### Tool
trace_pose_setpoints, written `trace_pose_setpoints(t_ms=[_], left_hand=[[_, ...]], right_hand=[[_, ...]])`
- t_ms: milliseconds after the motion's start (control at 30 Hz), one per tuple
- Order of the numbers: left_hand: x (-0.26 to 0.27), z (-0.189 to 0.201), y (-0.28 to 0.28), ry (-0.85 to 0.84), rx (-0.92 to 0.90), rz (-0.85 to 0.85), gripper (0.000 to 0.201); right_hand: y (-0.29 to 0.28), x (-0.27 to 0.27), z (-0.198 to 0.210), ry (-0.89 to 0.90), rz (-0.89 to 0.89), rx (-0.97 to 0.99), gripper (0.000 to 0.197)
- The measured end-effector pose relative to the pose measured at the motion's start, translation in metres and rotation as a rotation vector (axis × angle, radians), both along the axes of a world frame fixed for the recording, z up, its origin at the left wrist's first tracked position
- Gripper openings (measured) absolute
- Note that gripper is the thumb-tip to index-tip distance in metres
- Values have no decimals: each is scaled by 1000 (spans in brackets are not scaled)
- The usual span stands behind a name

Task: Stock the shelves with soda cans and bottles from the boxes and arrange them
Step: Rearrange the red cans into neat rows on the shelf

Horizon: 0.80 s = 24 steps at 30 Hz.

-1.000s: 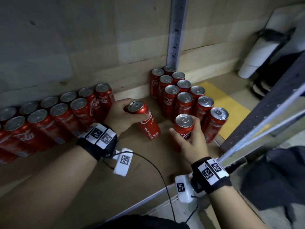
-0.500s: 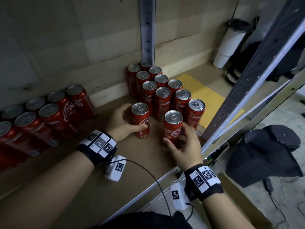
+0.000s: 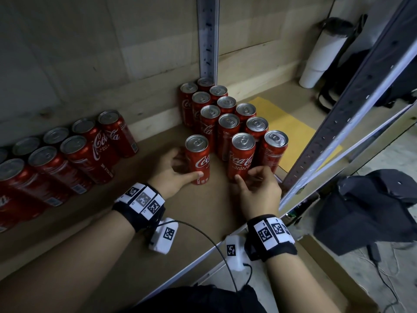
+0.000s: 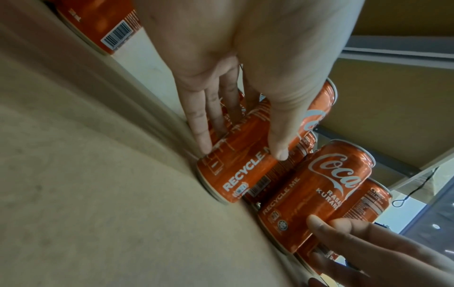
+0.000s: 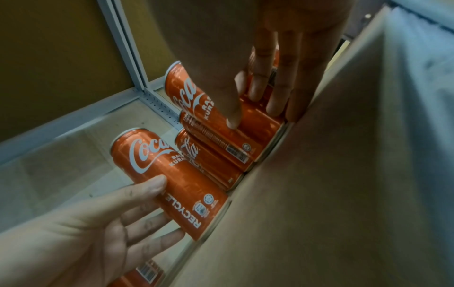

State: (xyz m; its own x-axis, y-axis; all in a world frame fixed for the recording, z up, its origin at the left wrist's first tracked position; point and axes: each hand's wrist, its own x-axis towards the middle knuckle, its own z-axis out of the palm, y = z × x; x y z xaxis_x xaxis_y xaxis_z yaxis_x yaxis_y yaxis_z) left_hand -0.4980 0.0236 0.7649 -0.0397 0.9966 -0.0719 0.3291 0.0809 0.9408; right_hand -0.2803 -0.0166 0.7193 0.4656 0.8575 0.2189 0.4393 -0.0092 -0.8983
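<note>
Two red Coca-Cola cans stand upright on the wooden shelf board, in front of a block of several like cans. My left hand grips the left can low down, thumb in front and fingers behind; the left wrist view shows the thumb and fingers curled round that can. My right hand holds the right can near its base, thumb on one side and fingers on the other. That can touches the block's front row.
Two rows of cans line the back wall on the left. A metal post rises behind the block; a slanted post bounds the shelf's right front. A yellow sheet lies right of the cans. A cardboard box and dark cloth lie on the floor.
The left hand's can was tilted in the air a second ago and now stands upright on the shelf. The right hand's can has moved in against the block's front row.
</note>
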Motion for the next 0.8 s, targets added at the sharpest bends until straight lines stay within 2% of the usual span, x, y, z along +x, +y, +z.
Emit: trace_pose_setpoints(t_ms=[100,233,400,633,800], left_hand=[[0,-1,-1,0,-21,8,66],[2,-1,-2,14,-63,37,88],[3,-1,-3,24,-86,70,95],[-2,1,11,71,44,138,59],[-15,3,42,182,164,228,52]], right_hand=[[3,0,0,15,-22,-22,29],[2,0,2,38,-15,-10,25],[-8,1,16,96,178,-33,19],[-10,2,56,-76,521,-99,35],[0,-12,70,-300,758,-254,41]])
